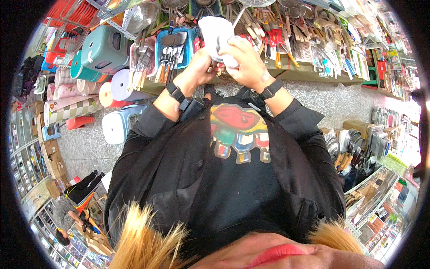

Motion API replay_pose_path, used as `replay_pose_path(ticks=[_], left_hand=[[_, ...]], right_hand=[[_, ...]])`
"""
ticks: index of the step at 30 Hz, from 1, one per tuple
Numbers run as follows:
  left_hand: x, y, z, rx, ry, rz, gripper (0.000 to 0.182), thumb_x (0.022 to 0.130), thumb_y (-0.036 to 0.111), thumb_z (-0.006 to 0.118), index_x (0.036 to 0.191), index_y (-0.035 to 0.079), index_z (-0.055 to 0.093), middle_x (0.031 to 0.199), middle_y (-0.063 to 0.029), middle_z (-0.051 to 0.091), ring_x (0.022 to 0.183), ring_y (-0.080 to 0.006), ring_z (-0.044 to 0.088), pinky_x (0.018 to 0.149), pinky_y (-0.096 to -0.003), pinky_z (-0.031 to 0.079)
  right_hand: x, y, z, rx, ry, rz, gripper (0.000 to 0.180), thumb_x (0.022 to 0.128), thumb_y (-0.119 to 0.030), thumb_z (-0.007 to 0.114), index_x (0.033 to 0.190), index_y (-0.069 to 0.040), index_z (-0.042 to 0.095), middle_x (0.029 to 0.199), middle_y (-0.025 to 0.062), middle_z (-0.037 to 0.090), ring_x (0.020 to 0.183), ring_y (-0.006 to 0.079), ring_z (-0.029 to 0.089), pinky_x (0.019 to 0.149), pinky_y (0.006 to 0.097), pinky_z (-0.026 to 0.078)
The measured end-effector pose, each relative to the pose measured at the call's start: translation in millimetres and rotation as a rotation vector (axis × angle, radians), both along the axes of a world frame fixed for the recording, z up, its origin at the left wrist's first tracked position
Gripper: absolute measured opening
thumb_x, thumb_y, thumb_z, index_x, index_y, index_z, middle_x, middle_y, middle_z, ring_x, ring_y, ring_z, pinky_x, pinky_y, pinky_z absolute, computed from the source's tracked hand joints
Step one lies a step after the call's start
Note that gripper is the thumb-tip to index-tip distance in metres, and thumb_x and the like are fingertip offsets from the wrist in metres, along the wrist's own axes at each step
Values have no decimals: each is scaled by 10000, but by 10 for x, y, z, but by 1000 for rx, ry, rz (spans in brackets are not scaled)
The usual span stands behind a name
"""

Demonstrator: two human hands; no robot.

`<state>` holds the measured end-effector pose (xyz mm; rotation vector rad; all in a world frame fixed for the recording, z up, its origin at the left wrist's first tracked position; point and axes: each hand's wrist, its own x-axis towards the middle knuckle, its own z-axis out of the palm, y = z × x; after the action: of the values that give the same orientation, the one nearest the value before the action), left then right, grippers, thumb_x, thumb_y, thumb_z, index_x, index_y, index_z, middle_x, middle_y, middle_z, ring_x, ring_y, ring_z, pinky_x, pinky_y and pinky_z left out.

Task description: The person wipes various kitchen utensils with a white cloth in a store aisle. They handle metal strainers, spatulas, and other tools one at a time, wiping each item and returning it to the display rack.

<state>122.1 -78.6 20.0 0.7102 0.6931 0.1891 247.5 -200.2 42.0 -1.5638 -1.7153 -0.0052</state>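
Observation:
A white cloth [215,30] is bunched between my two hands above the front of the display counter. My right hand [247,59] closes over the cloth from the right, fingers pressed into its folds. My left hand [201,66] is curled below the cloth's left side, with something small and red showing by its fingertips. What lies inside the cloth is hidden. Just behind it rises the metal handle of a wire skimmer [257,2]; whether that handle is in my grasp I cannot tell. Left of my hands, a blue plastic basket [190,37] holds spatulas [174,39] and other utensils.
Utensils with wooden handles [300,33] crowd the counter [285,73]. Plastic stools [105,48] and rolled mats [72,107] stand at the left, near a white-topped stool [116,126]. Pans [354,141] stack at the right. A person [65,212] is at the lower left.

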Motion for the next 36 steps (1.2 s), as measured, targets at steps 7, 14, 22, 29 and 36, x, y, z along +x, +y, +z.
replay_pose_path(ticks=[7, 14, 22, 29, 36], left_hand=[[-14, -20, -28, -103, -9, 6, 217, 980, 307, 535, 1027, 109, 609, 888, -35, 631, 708, -157, 604, 563, -291, 471], [-164, 6, -32, -117, -113, -269, 325, 1049, 403, 423, 966, 109, 533, 690, 15, 453, 561, -110, 442, 483, -250, 355], [-478, 203, 79, 78, -110, -455, 500, 965, 153, 597, 1428, 26, 457, 740, 36, 458, 545, -57, 421, 503, -201, 362], [-676, 222, 90, 269, -131, -612, 532, 940, 121, 605, 1446, 58, 455, 735, 47, 447, 544, -63, 434, 519, -213, 354], [-719, 158, -104, 503, -74, -661, 523, 929, 93, 619, 1429, 44, 473, 761, 49, 493, 569, -45, 432, 541, -223, 374]], right_hand=[[13, -10, 73, 8, -104, 145, 352, 656, -102, 752, 996, -120, 664, 1051, 91, 600, 1031, 318, 571, 902, 422, 467], [416, -13, -34, -42, -222, -219, 317, 669, -87, 735, 980, -99, 671, 1064, 118, 621, 1067, 347, 563, 945, 430, 454], [1006, -260, -27, -103, -408, -742, 483, 757, -136, 732, 1226, -144, 616, 1229, 131, 590, 1164, 350, 531, 1009, 451, 407], [876, -283, -256, -536, -472, -687, 523, 738, -147, 724, 1242, -116, 585, 1279, 141, 586, 1193, 329, 551, 1011, 469, 420], [780, -187, -531, -203, 92, -399, 467, 740, -53, 649, 1200, 5, 606, 1190, 233, 637, 1165, 380, 584, 1050, 412, 433]])
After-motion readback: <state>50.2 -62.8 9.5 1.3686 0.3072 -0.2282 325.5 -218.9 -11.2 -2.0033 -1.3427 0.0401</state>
